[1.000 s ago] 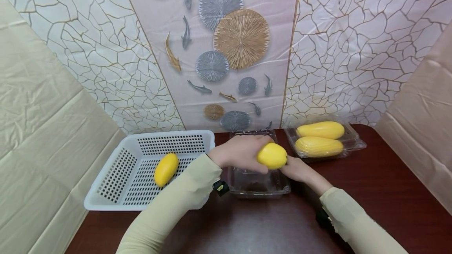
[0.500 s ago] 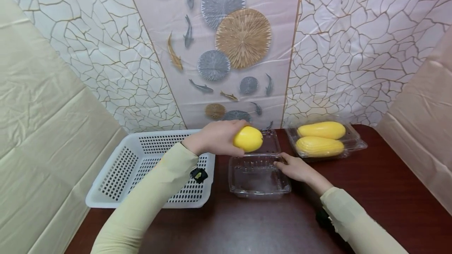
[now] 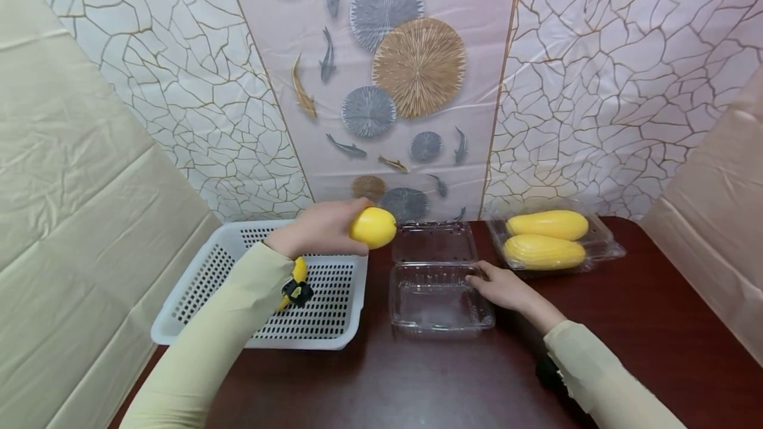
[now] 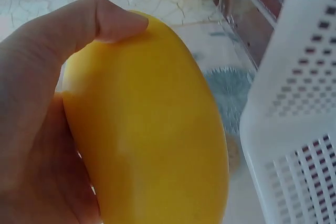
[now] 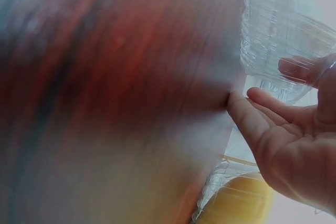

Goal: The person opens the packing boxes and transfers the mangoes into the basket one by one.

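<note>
My left hand [image 3: 322, 225] holds a smooth yellow mango [image 3: 373, 228], thumb on one side and fingers on the other. The mango is in the air, close to the right rim of the white perforated basket [image 3: 352, 330]. In the left wrist view, this mango [image 4: 152, 124] fills the middle, with the basket's wall on the right. Another mango [image 3: 300, 269] lies in the basket, partly hidden by my left wrist. My right hand [image 3: 505, 288] grips the right wall of a clear plastic clamshell box [image 3: 441, 310]; its thumb shows through the plastic in the right wrist view. The box's lid [image 3: 434, 243] is folded back.
At the back right stands another clear plastic box [image 3: 602, 240] with two long yellow fruits [image 3: 544, 251] in it. A patterned cloth [image 3: 417, 65] hangs behind the dark red table [image 3: 405, 382], and beige cloth walls [image 3: 71, 204] border both sides.
My left hand has carried the mango leftward from over the clamshell box to near the basket's right rim. My right hand stays at the box's right wall. The head view has shifted slightly.
</note>
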